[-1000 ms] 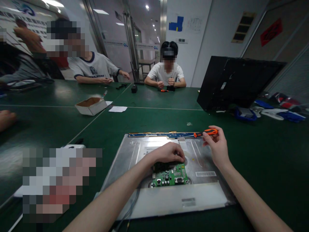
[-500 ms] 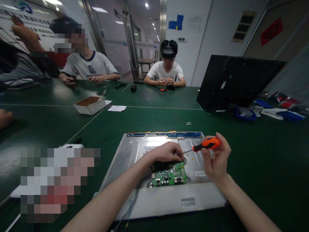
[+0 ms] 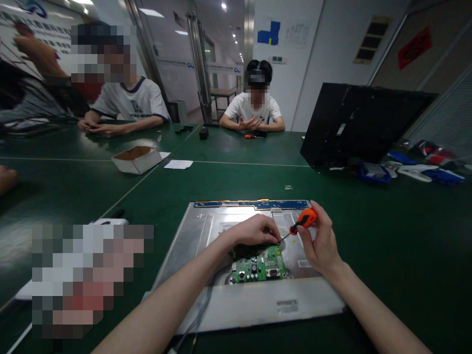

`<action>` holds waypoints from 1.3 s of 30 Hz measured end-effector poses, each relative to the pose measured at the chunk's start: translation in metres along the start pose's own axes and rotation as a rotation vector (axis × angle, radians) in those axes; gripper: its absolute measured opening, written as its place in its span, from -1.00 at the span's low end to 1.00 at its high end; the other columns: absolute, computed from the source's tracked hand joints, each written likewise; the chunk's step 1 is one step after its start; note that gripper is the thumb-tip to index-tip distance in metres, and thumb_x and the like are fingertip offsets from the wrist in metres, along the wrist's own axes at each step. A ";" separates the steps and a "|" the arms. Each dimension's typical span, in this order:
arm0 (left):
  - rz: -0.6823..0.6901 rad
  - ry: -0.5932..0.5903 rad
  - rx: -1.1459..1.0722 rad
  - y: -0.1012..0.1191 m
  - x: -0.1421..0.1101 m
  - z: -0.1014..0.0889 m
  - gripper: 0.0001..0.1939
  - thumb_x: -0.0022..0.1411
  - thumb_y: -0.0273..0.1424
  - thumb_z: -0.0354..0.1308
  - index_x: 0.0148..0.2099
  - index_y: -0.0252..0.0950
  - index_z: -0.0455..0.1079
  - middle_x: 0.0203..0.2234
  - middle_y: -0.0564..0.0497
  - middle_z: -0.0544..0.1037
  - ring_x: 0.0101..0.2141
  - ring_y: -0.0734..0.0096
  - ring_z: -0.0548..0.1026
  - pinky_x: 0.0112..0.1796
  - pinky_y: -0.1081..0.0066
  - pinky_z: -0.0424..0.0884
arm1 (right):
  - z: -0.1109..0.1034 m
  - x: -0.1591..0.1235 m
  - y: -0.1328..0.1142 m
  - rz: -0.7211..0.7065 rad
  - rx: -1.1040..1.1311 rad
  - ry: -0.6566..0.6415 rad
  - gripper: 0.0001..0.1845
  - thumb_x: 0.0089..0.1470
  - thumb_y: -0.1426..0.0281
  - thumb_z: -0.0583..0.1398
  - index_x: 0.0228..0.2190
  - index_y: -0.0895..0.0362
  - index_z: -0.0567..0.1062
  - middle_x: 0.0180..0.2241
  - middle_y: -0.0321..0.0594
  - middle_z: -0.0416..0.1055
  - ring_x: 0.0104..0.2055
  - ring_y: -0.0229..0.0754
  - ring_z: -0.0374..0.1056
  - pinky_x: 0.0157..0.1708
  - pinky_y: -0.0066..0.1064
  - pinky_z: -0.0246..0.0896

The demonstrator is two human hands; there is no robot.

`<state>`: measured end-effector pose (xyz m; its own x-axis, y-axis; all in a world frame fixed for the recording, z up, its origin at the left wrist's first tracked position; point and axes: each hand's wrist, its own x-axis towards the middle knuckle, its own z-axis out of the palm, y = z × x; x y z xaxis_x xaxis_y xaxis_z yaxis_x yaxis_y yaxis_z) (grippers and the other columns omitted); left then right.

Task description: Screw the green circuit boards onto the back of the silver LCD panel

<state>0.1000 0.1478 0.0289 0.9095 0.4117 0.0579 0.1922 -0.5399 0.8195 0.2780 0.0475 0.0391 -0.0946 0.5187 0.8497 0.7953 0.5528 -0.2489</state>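
Note:
My right hand (image 3: 320,241) grips an orange-and-black screwdriver (image 3: 304,221) by its handle. Its thin shaft slants down to the left, and the tip is at the upper right corner of a green circuit board (image 3: 258,268). My left hand (image 3: 261,230) is closed in a pinch beside that tip, over the board's upper edge; whatever is between the fingertips is too small to make out. Beneath both hands lies a silver metal display panel (image 3: 239,307), with a narrow blue circuit strip (image 3: 250,205) along its far edge. Cables (image 3: 201,314) run off the panel's near left side.
A black monitor casing (image 3: 365,125) stands at the right, with blue-and-white tools (image 3: 424,172) beside it. An open cardboard box (image 3: 135,160) and white paper (image 3: 179,164) lie on the green table (image 3: 236,182) further off. Two people sit across the table.
My right hand has moved left and slightly down, bringing the screwdriver tip to the board's corner at a steeper slant. My left hand has stayed almost in place.

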 end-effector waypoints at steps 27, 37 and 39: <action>-0.023 0.010 -0.015 -0.004 -0.001 0.002 -0.88 0.11 -0.59 0.28 -0.30 -0.30 0.57 -0.41 0.06 0.55 -0.35 0.45 0.47 -0.28 0.51 0.34 | -0.001 0.004 -0.005 -0.035 0.075 -0.078 -0.28 0.22 0.42 0.09 0.30 -0.01 -0.10 -0.32 -0.18 0.41 -0.49 -0.19 0.38 -0.56 -0.35 0.40; -0.039 0.011 -0.023 -0.004 -0.001 0.002 -0.87 0.10 -0.60 0.27 -0.30 -0.31 0.56 -0.41 0.06 0.54 -0.35 0.46 0.47 -0.29 0.52 0.34 | 0.001 0.001 0.000 -0.028 0.061 -0.075 -0.23 0.20 0.41 0.13 0.31 -0.01 -0.13 -0.47 -0.33 0.36 -0.57 -0.21 0.37 -0.62 -0.37 0.36; -0.049 0.015 -0.017 -0.004 0.000 0.002 -0.88 0.09 -0.60 0.27 -0.31 -0.32 0.56 -0.42 0.06 0.53 -0.36 0.46 0.47 -0.29 0.52 0.33 | 0.002 0.001 0.001 -0.037 0.051 -0.056 -0.24 0.20 0.39 0.14 0.30 -0.01 -0.10 -0.48 -0.35 0.34 -0.58 -0.22 0.35 -0.64 -0.39 0.35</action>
<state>0.0997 0.1478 0.0245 0.8935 0.4482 0.0262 0.2298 -0.5068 0.8309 0.2771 0.0496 0.0384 -0.1578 0.5320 0.8319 0.7590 0.6043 -0.2424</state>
